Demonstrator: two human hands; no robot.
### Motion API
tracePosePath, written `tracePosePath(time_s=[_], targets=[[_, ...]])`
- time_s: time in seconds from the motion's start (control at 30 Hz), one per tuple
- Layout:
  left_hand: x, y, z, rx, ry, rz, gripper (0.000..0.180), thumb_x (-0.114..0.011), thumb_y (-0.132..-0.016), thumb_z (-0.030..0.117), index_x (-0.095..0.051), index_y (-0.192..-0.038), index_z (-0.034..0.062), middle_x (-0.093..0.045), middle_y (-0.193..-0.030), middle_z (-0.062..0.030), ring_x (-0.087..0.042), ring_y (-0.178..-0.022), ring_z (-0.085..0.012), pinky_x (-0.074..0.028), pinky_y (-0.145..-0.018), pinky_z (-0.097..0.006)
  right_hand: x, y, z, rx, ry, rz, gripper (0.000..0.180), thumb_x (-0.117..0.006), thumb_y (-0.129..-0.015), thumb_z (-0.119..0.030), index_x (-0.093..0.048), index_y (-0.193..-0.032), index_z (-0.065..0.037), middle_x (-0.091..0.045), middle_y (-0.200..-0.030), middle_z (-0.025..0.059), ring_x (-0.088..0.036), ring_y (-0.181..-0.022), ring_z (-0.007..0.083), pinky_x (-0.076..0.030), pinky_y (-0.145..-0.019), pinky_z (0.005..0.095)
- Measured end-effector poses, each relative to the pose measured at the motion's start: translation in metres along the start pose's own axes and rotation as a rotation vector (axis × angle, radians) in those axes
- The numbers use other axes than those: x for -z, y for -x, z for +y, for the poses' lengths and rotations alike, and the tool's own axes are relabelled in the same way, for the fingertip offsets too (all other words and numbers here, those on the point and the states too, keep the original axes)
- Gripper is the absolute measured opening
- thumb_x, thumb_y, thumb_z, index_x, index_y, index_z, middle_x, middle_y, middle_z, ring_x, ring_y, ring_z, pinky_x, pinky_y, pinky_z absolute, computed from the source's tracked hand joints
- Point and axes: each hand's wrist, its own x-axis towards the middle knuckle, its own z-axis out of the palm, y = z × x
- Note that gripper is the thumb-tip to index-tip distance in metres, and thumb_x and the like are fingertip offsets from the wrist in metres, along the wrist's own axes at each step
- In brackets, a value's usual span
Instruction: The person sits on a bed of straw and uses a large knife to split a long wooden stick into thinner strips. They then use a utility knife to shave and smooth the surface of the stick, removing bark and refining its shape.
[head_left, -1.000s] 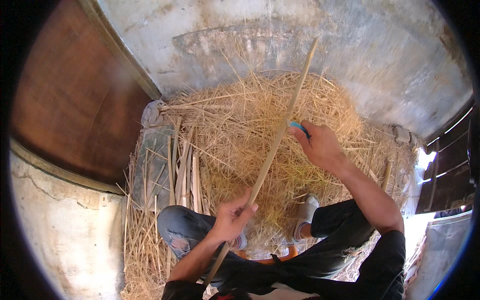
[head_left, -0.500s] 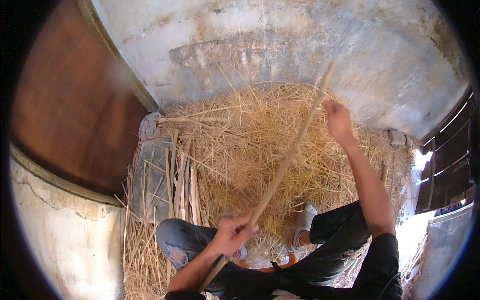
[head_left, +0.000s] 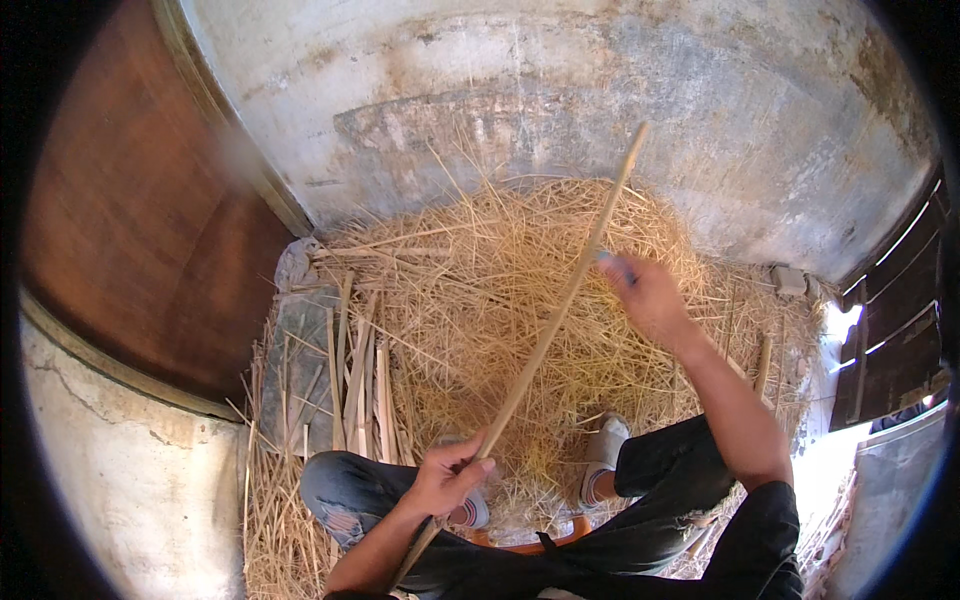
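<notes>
A long, pale bamboo strip [head_left: 545, 350] slants from beside my left thigh up toward the wall. My left hand [head_left: 445, 482] is closed around its lower part, above my left knee. Close to the strip's upper half, my right hand [head_left: 648, 300] grips a small tool with a blue part [head_left: 603, 256]. Most of that tool is hidden by my fingers, so its kind does not show. The tool's blue part is at the strip's edge; whether it touches I cannot tell.
Loose straw-like shavings [head_left: 500, 270] are heaped between my feet and the stained wall [head_left: 620, 60]. Several split strips [head_left: 352, 385] lean on a grey slab [head_left: 307, 325] at left, near a brown door panel [head_left: 150, 230]. A small block [head_left: 789, 280] lies at the right.
My right hand has come down along the strip and slightly left, toward me. The strip's upper end has shifted a little left. My left hand keeps its hold, slightly further left.
</notes>
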Motion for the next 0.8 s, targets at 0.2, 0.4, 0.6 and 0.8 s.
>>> tracePosePath(time_s=[0.2, 0.4, 0.6, 0.8], targets=[[0.002, -0.001, 0.008, -0.011, -0.111, 0.074, 0.052, -0.064, -0.096, 0.005, -0.048, -0.146, -0.0004, -0.05, -0.07, 0.0071, -0.044, -0.058, -0.0009, -0.037, -0.052, -0.021, -0.026, 0.077, -0.075, 0.312, 0.035, -0.365, 0.037, -0.058, -0.098, -0.046, -0.066, -0.098, -0.01, -0.063, -0.064, 0.0183, -0.065, -0.062, 0.0416, -0.051, -0.056, 0.0512], [0.007, 0.01, -0.006, -0.133, -0.271, 0.042, 0.052, -0.067, -0.094, 0.003, -0.051, -0.142, -0.0034, -0.051, -0.066, 0.0042, -0.045, -0.055, -0.0023, -0.037, -0.05, -0.021, -0.008, 0.017, -0.029, -0.048, -0.042, -0.07, 0.056, -0.045, -0.103, -0.051, -0.068, -0.095, -0.001, -0.066, -0.072, 0.0197, -0.066, -0.066, 0.0387, -0.051, -0.06, 0.0485], [-0.008, 0.005, -0.009, -0.312, -0.307, -0.088, 0.053, -0.07, -0.09, 0.003, -0.051, -0.139, -0.0079, -0.049, -0.062, 0.0005, -0.048, -0.056, -0.0047, -0.039, -0.052, -0.025, 0.043, -0.035, 0.082, -0.166, 0.026, 0.295, 0.062, -0.048, -0.101, -0.056, -0.061, -0.084, 0.002, -0.057, -0.068, 0.0219, -0.052, -0.06, 0.0356, -0.044, -0.061, 0.0461], [-0.006, 0.013, -0.005, -0.191, -0.246, -0.106, 0.05, -0.07, -0.091, 0.001, -0.053, -0.138, -0.0079, -0.055, -0.07, -0.0021, -0.05, -0.065, -0.0049, -0.043, -0.059, -0.024, 0.035, -0.031, 0.08, -0.141, -0.062, 0.296, 0.065, -0.05, -0.099, -0.059, -0.056, -0.077, 0.002, -0.054, -0.064, 0.0215, -0.051, -0.061, 0.037, -0.043, -0.062, 0.0466]])
